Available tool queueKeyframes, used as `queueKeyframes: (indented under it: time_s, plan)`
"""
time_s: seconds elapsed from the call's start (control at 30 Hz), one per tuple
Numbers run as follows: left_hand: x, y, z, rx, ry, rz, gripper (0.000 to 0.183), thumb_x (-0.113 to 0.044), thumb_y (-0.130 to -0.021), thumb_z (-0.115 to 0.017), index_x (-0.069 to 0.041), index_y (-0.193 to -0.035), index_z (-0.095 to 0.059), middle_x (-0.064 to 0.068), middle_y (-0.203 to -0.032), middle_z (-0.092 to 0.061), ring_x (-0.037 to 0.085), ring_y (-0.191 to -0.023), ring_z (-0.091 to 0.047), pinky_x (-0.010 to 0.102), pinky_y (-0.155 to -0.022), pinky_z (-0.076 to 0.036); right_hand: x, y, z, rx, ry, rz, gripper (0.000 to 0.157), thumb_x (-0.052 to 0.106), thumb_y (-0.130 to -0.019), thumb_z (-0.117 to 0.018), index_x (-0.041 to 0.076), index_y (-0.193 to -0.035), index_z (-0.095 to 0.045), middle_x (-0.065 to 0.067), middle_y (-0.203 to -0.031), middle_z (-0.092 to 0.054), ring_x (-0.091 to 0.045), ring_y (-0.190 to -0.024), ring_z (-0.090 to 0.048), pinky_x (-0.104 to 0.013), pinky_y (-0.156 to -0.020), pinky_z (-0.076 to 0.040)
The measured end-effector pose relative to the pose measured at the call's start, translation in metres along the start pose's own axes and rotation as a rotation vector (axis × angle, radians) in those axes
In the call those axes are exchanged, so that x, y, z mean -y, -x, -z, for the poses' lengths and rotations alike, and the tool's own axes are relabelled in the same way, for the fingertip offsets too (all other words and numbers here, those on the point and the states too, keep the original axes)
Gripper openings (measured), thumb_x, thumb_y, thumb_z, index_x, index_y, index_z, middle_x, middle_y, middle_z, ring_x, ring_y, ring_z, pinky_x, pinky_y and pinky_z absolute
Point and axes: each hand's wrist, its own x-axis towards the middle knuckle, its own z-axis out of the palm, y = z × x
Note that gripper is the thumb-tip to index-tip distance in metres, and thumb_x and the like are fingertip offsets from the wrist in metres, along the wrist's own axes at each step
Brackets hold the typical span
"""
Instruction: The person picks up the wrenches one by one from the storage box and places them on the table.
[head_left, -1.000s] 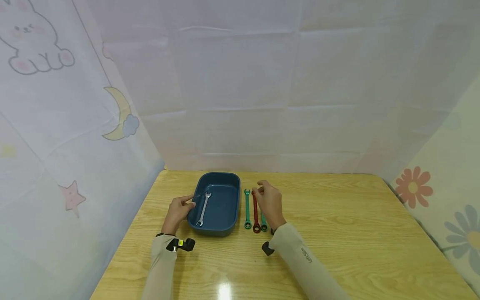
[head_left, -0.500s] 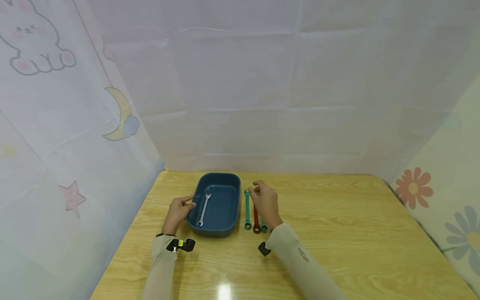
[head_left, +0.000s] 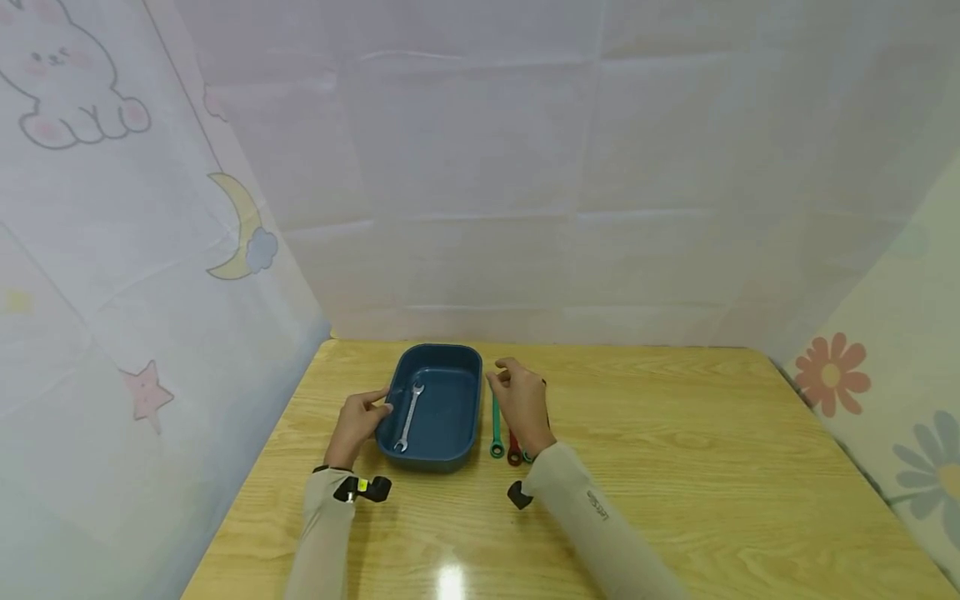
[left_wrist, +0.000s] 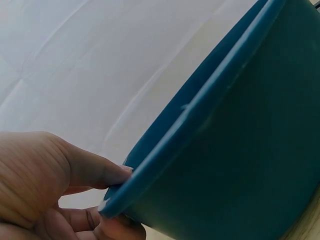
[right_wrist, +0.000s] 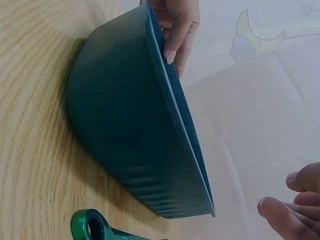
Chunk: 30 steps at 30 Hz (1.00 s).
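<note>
My left hand [head_left: 352, 427] pinches the left rim of a blue plastic basin [head_left: 450, 421], thumb inside and fingers outside in the left wrist view. Within the basin lies a silver open-end wrench [head_left: 409, 419]. Over the wrenches beside the basin hovers my right hand [head_left: 523, 410], near the upper end of a green combination wrench [head_left: 497, 429]. Its thumb and fingers [right_wrist: 277, 212] stand apart with nothing between them in the right wrist view. A red wrench [head_left: 513, 456] and a second green one [head_left: 527, 456] are mostly hidden under the hand.
A thin dark piece [head_left: 547, 408] shows just right of the right hand, its kind unclear. The wooden table [head_left: 712, 467] extends to the right. A white cloth backdrop [head_left: 480, 250] rises behind its far edge, with printed cloths at both sides.
My right hand has moved left, from over the red wrench to over the upper end of the leftmost green wrench. The left hand and basin stay in place.
</note>
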Motion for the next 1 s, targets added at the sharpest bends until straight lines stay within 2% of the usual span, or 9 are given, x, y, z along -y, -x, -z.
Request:
queueKeyframes:
  time_s: [0.2,0.37,0.53,0.8,1.0]
  plan:
    - [0.001,0.001,0.000,0.005,0.000,-0.009,0.044,-0.004,-0.097,-0.061,-0.001,-0.140,-0.056,0.019,-0.084,-0.057,0.022,-0.067,-0.061,0.031,-0.057,-0.054,0.002,0.000,-0.003,-0.016,0.011,0.030,0.025,0.017,-0.093,-0.073,0.000,-0.111,-0.071,-0.014,-0.085,-0.074,-0.020,-0.067,-0.071,-0.031,-0.058,-0.057]
    - [0.002,0.000,0.000,0.006,0.005,-0.010,0.044,-0.004,-0.096,-0.061,-0.001,-0.140,-0.056,0.015,-0.081,-0.056,0.021,-0.065,-0.059,0.028,-0.054,-0.051,0.004,-0.002,-0.006,-0.033,-0.001,0.061,0.023,0.016,-0.092,-0.074,0.000,-0.107,-0.072,-0.013,-0.083,-0.075,-0.020,-0.067,-0.071,-0.032,-0.059,-0.057]
    - [0.002,0.000,0.000,0.006,0.006,-0.012,0.044,-0.004,-0.096,-0.061,0.000,-0.140,-0.056,0.013,-0.077,-0.054,0.020,-0.063,-0.058,0.026,-0.053,-0.049,0.006,-0.002,-0.008,-0.016,0.005,0.044,0.024,0.020,-0.094,-0.072,0.001,-0.109,-0.071,-0.010,-0.083,-0.075,-0.017,-0.068,-0.071,-0.031,-0.059,-0.057]
    - [0.001,0.000,0.000,0.003,-0.003,-0.001,0.044,-0.004,-0.097,-0.061,-0.001,-0.140,-0.056,0.008,-0.077,-0.052,0.019,-0.065,-0.057,0.026,-0.054,-0.049,0.012,-0.001,-0.012,-0.007,-0.020,0.044,0.023,0.017,-0.092,-0.073,0.001,-0.108,-0.071,-0.011,-0.082,-0.074,-0.018,-0.065,-0.070,-0.031,-0.057,-0.056]
    - [0.001,0.000,0.000,0.000,0.000,-0.003,0.044,-0.004,-0.097,-0.061,-0.001,-0.140,-0.057,0.010,-0.077,-0.053,0.020,-0.065,-0.058,0.026,-0.054,-0.049,0.013,-0.001,-0.016,0.006,0.002,0.037,0.023,0.018,-0.092,-0.073,0.002,-0.108,-0.072,-0.011,-0.084,-0.075,-0.018,-0.068,-0.071,-0.031,-0.059,-0.057]
